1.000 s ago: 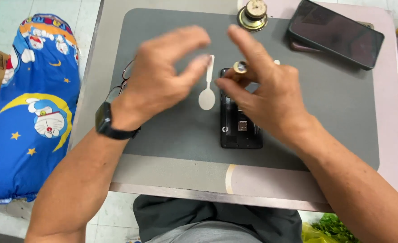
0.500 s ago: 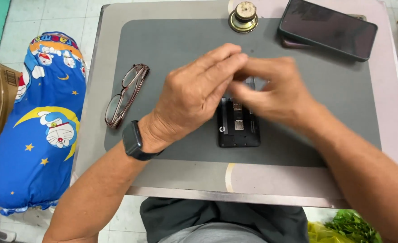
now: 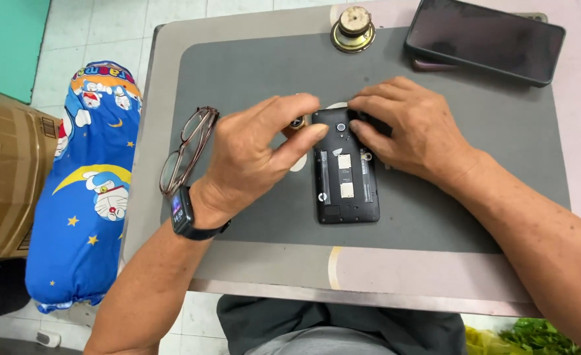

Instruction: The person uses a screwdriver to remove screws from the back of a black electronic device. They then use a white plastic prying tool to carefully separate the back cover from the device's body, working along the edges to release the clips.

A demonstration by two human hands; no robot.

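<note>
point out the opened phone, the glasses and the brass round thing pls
opened phone (image 3: 345, 187), head view, on its exposed inner back.
glasses (image 3: 186, 152), head view, on the frame between the lenses.
brass round thing (image 3: 353, 31), head view, on its pale top face.

Bare forearms, no sleeves. Black smartwatch (image 3: 181, 212) on left wrist, lit rectangular screen. Dark shirt, grey trousers.

Glasses (image 3: 186, 151) block left; mat (image 3: 474, 217) right free
</note>
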